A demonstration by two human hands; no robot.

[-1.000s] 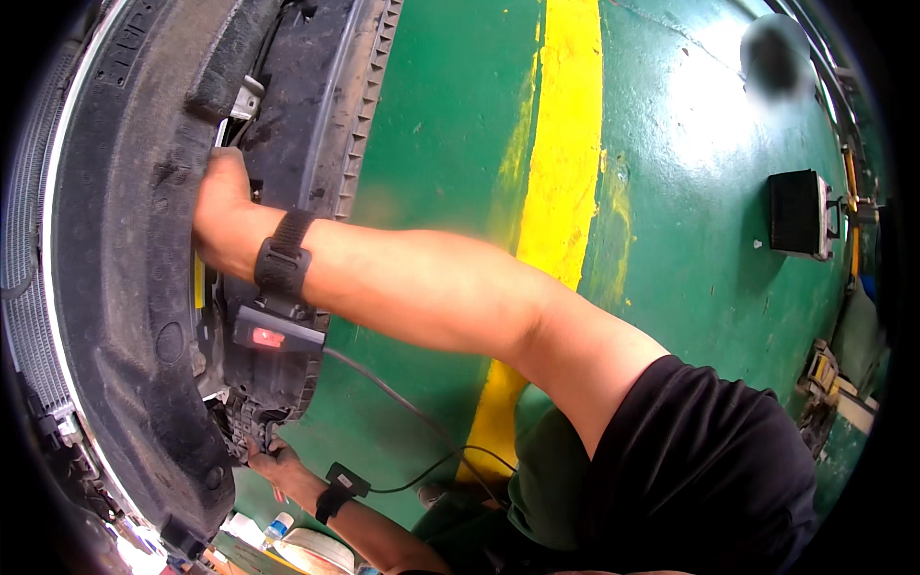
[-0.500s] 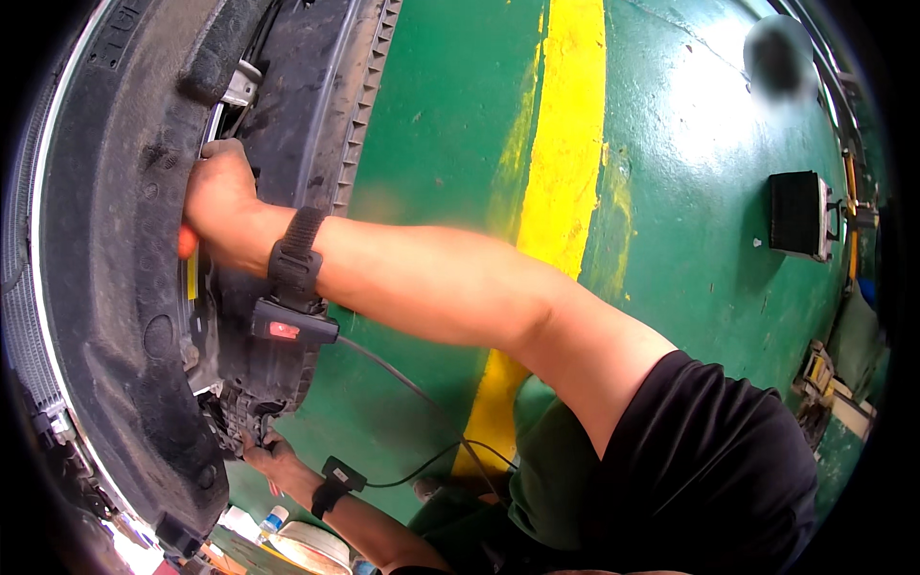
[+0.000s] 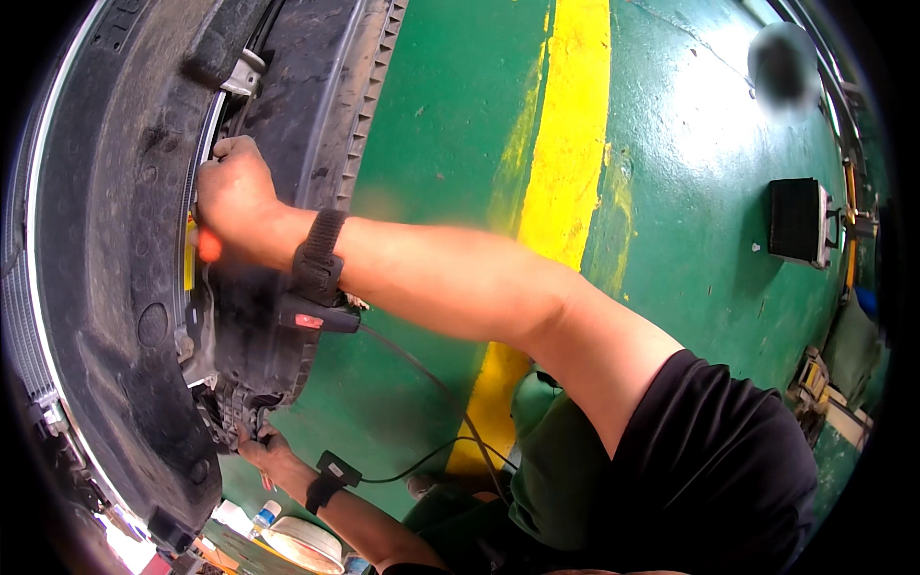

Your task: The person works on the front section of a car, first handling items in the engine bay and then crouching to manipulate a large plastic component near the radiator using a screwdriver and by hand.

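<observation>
My right hand reaches across to the gap beside a long, dusty black bumper beam cover. Its fingers are curled closed around a tool whose orange-red handle end shows under the palm; the rest of the tool is hidden. A yellow strip shows right beside it. Lower down, my left hand grips the lower end of a black plastic vehicle panel, at its ribbed corner. The fingertips there are partly hidden.
A metal bracket sits above my right hand. Cables run from the wrist-worn boxes to my body. A white basin and a bottle stand below my left hand. A black case stands far right on the green floor.
My right hand has shifted slightly right, away from the beam cover, bringing the orange-red handle end with it. The yellow strip shows more. My left hand stays at the panel's corner.
</observation>
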